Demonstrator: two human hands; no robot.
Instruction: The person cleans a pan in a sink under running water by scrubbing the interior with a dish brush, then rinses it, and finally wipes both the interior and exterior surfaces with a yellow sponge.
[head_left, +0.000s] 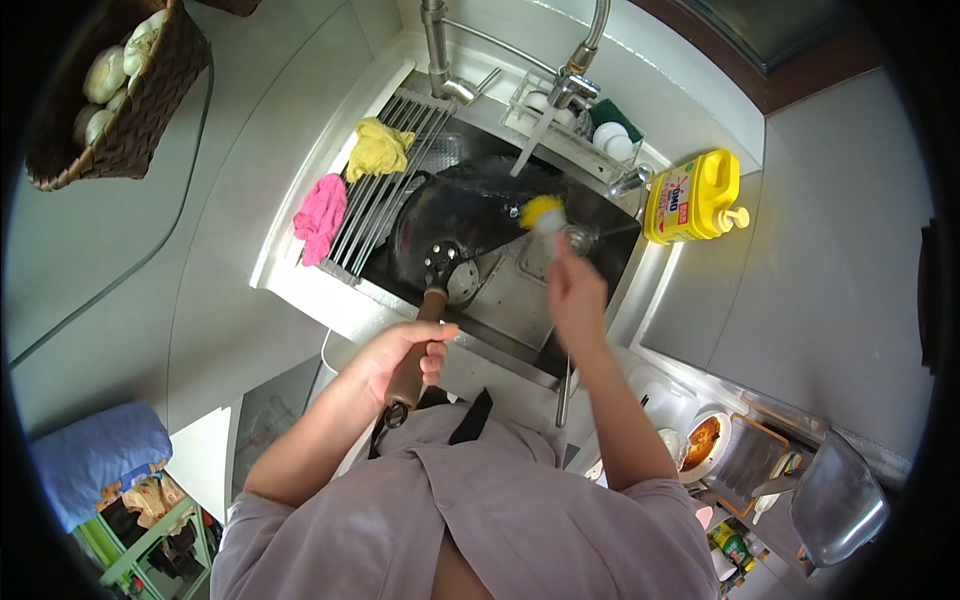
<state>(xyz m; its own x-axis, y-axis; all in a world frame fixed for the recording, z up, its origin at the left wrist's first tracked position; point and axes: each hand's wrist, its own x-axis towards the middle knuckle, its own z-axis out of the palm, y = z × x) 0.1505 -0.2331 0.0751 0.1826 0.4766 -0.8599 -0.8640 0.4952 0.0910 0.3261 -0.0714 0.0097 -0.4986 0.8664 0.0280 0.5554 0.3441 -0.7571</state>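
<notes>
Gripped in my left hand (409, 360) is the brown handle of a black wok (450, 214), tilted on its side in the metal sink (502, 304). My right hand (576, 300) holds a dish brush (546, 216) with yellow bristles and a pale head, blurred, close to the wok's right edge. Water runs from the faucet (574, 86) in a stream onto the wok's far side. Under the wok, a round perforated white item (463, 281) shows in part.
A roll-up rack (360, 232) over the sink's left carries a yellow cloth (379, 148) and a pink cloth (321, 216). A yellow detergent jug (694, 196) stands right of the sink. Behind hangs a caddy (570, 131) with sponges. A garlic basket (142, 112) is upper left.
</notes>
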